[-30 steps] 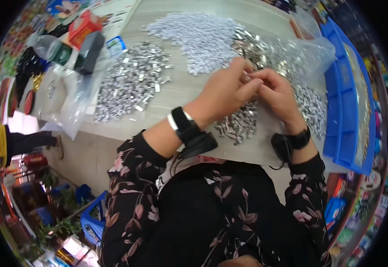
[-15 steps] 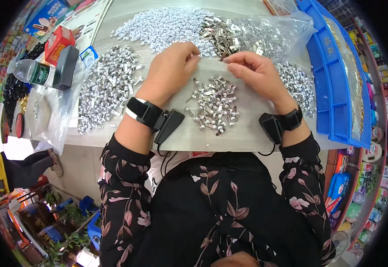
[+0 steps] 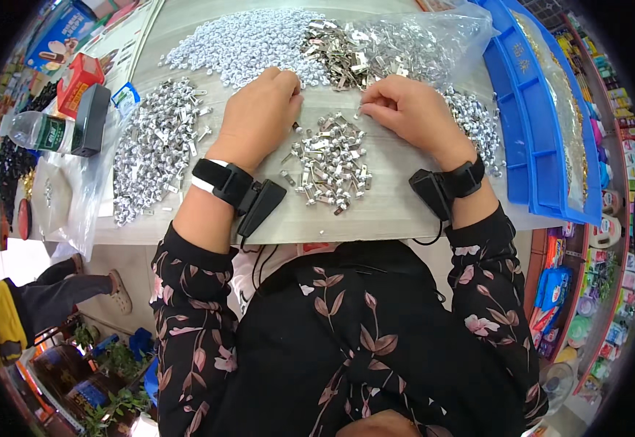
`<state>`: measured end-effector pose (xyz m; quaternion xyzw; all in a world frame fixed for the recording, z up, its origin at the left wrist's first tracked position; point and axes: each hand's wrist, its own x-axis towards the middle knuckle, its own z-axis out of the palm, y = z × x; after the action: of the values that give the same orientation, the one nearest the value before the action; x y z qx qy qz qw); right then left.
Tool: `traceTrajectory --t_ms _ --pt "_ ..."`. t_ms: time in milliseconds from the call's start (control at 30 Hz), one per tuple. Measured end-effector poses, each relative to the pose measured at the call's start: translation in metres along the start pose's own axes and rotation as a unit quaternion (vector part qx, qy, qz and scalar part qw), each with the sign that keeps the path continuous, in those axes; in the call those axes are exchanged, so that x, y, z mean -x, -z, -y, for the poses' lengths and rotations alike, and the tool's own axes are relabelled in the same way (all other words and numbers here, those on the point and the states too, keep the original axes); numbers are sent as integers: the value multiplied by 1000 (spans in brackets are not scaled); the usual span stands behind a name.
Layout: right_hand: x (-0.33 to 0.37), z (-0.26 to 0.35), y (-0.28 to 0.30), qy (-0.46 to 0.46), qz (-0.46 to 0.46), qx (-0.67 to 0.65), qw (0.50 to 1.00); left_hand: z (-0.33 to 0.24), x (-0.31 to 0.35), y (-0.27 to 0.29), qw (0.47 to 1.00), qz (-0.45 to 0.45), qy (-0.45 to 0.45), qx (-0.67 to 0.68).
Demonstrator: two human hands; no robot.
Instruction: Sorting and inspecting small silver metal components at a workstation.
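Observation:
My left hand hovers at the near edge of a heap of small round white pieces, its fingers curled in and their tips mostly hidden. To the right, my right hand pinches thumb and forefinger together; a tiny bit shows at the tips, too small to name. Between and nearer than the hands lies a small pile of metal clips with white round heads. Beyond them, loose flat metal clips spill from a clear plastic bag.
More white-headed clips form a big pile on the left and another beside the blue tray. A plastic bottle, dark box and red box stand at left. Someone in yellow is on the left.
The view has shifted, so the table items sit a little further left. My right fingertips have closed together, and my left fingers are more curled. The person at left has moved a leg.

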<state>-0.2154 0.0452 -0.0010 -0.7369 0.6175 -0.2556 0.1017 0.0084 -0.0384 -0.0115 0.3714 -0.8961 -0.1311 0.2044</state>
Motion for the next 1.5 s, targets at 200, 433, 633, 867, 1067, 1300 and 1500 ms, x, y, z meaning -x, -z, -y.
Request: traceTrajectory --t_ms 200,433,633,867,1067,1300,1500 --pt "-4 12 6 -5 20 -27 999 5 2 2 999 -31 -13 -16" --pt "-2 1 -7 -13 8 -60 998 -3 -3 -3 971 -97 18 217" --pt "-1 14 -7 -88 9 -423 902 -23 0 0 759 64 134 634" --pt "-1 16 -10 -67 43 -466 881 -30 -1 -2 666 83 147 726" --pt "0 18 -14 -96 40 -545 832 -26 1 -2 626 75 163 759" --pt "0 12 -16 -83 2 -531 843 -30 1 -4 597 63 151 786" --pt "-3 26 -21 -53 -17 -467 883 -33 5 -7 729 -7 98 677"
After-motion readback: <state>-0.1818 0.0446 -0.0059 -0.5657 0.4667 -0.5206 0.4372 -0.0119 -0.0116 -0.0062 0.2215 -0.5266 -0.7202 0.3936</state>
